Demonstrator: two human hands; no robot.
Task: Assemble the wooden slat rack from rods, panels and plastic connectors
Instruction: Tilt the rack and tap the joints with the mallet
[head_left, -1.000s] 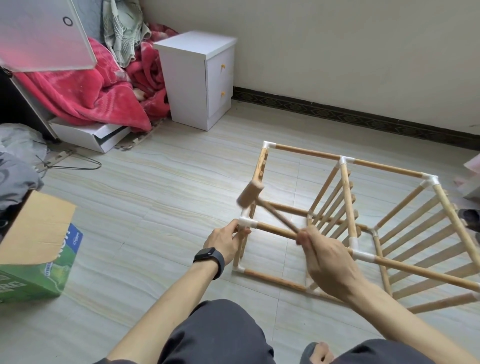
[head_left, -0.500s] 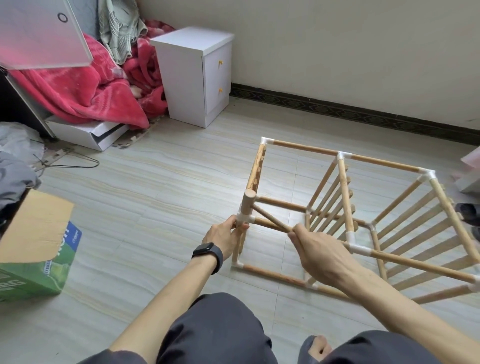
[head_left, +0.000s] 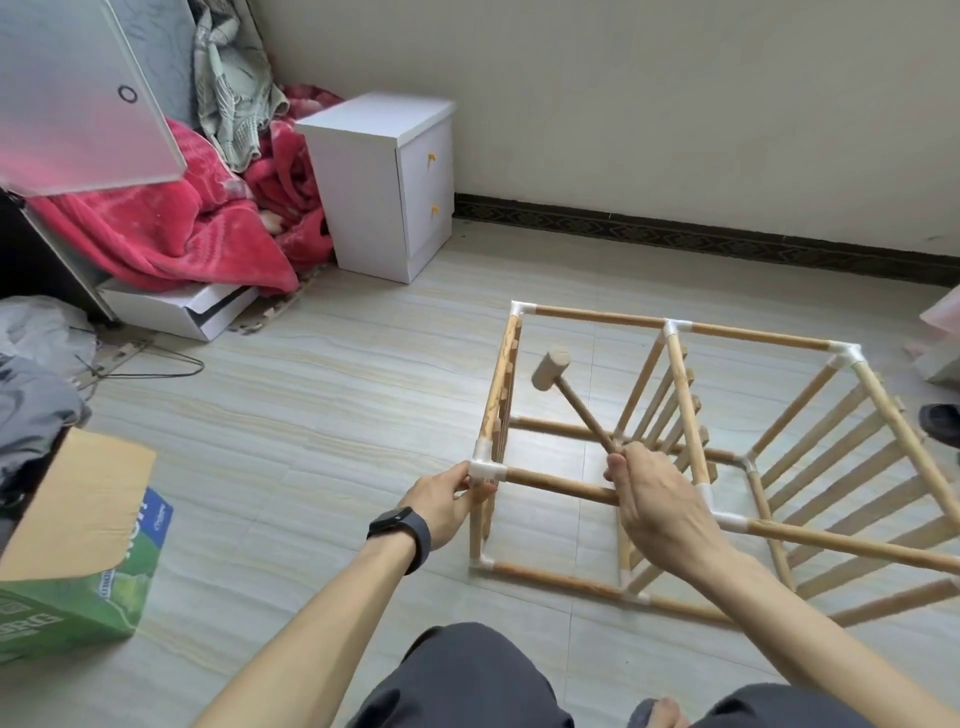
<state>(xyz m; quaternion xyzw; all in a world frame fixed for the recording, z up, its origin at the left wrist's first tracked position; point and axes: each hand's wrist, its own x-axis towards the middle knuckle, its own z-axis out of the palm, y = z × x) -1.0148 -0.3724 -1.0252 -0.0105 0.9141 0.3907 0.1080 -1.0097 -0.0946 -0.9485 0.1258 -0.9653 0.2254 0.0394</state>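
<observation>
Joint-seating time: right hand (head_left: 660, 499) clamped on the raised wooden mallet (head_left: 551, 370), left hand (head_left: 447, 501) gripping the rack's (head_left: 597, 315) near-left corner connector (head_left: 485, 470) on the floor (head_left: 337, 415), and the next blow should land squarely there.

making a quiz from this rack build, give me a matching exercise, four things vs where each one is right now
Things: 1 mallet; 2 corner connector; 3 green box; 4 white cabinet.
Places: a beside the red blanket; b on the floor, far left; c gripped by the right hand, head raised; d held by the left hand.
Pairs: 1-c, 2-d, 3-b, 4-a.
</observation>
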